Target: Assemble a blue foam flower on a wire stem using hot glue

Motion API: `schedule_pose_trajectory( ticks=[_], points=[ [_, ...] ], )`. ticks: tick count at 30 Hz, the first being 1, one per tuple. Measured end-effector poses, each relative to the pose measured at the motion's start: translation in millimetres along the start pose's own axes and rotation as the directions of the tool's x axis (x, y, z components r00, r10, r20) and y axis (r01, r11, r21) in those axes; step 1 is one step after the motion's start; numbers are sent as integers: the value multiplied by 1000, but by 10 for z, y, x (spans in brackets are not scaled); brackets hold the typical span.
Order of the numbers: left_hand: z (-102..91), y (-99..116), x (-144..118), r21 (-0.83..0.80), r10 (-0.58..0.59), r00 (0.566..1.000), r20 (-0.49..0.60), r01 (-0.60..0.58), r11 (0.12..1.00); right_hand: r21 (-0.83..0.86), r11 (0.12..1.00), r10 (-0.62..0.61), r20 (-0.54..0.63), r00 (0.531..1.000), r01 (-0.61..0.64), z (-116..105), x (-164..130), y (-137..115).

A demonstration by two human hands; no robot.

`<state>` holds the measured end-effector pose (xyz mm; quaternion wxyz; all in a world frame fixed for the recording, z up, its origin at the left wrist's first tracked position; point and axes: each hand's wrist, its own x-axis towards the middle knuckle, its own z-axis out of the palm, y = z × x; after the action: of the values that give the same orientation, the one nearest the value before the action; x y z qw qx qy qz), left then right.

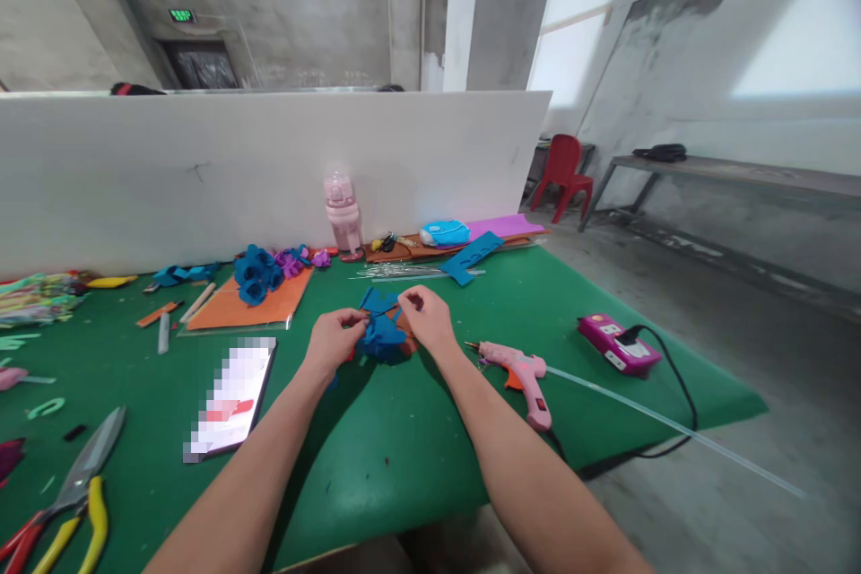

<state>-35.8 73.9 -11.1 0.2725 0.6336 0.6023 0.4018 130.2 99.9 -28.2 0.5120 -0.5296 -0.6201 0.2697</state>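
Observation:
My left hand (334, 339) and my right hand (424, 315) meet over the middle of the green table (377, 439). Both pinch a bunched blue felt piece (380, 334) that lies between them, with loose blue petals just behind it. A bit of orange shows under the felt near my right hand. A pink glue gun (524, 374) lies on the table just right of my right wrist, its clear glue stick trailing off to the right.
A phone (232, 395) lies left of my left arm. Yellow-handled pliers (64, 511) sit at the front left corner. Finished blue flowers (256, 273) rest on an orange sheet (229, 309). A pink bottle (343, 215), wires, felt sheets and a pink power strip (615, 343) stand farther back and right.

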Motion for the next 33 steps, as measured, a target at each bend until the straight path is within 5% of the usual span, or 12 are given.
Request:
schedule_pose_trajectory(
  ticks=[4, 12, 15, 21, 28, 33],
  points=[
    [-28, 40, -15, 132, 54, 998, -43, -48, 990, 244, 957, 88, 276, 957, -158, 52, -46, -79],
    [-18, 164, -84, 167, 69, 997, -29, -63, 984, 176, 984, -38, 303, 952, -17, 113, -121, -153],
    [-18, 132, -69, 121, 68, 997, -29, -64, 991, 197, 979, -9, 316, 949, -56, 94, -93, -103],
    [-114, 83, 3, 175, 67, 994, -89, -51, 983, 295, 937, 136, 192, 972, -189, 28, -2, 1],
    [-317, 154, -79, 298, -53, 969, 242, -22, 954, 209, 966, 160, -6, 987, -155, -15, 37, 21],
    [-187, 57, -286, 338, -119, 960, 254, 27, 941, 159, 984, 94, -96, 991, -78, -36, -8, -25]
  ],
)
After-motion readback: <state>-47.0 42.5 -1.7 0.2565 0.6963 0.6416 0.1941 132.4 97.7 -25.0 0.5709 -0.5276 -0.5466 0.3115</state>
